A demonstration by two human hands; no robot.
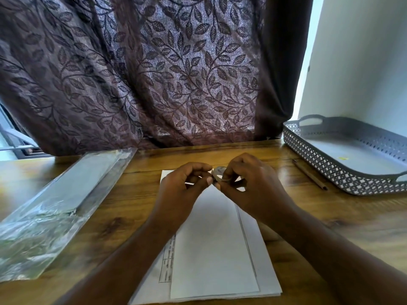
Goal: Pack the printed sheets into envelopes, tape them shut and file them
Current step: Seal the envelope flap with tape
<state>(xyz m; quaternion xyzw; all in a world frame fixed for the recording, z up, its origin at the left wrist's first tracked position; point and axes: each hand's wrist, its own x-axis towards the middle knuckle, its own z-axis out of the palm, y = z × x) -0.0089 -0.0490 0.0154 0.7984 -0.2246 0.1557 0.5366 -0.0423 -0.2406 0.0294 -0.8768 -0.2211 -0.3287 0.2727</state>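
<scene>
A white envelope (213,249) lies lengthwise on a stack of printed sheets (167,271) in the middle of the wooden table. Above its far end, my right hand (248,183) holds a small roll of clear tape (218,172). My left hand (182,186) pinches at the roll's edge with thumb and forefinger. Both hands hover a little above the envelope. Whether a strip of tape is pulled free is too small to tell.
A clear plastic pack of envelopes (55,205) lies at the left. A grey perforated tray (326,170) with handles stands at the back right, with a brown pencil (310,175) beside it. A leaf-patterned curtain (154,73) hangs behind the table.
</scene>
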